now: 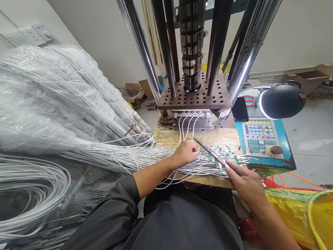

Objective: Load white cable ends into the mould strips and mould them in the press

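Observation:
My left hand [186,153] is closed at the middle of the bench, over a spread bundle of white cables [139,154]; what it grips, if anything, is hidden. My right hand [246,181] is closed round the near end of long metal tweezers [211,151], whose far tip points up and left, just beyond my left fist. Green-marked cable ends [221,165] lie under and around the tweezers. Beyond my left hand, several white cables curve up into a metal fixture [191,114] below the drilled press plate [195,100].
At right are a control panel [261,138], a black lamp [286,100], a dark phone [241,109] and red-handled scissors [250,100]. Plastic-wrapped cable bundles [47,83] fill the left. Chrome columns [248,58] flank the press. A yellow bag [294,216] sits lower right.

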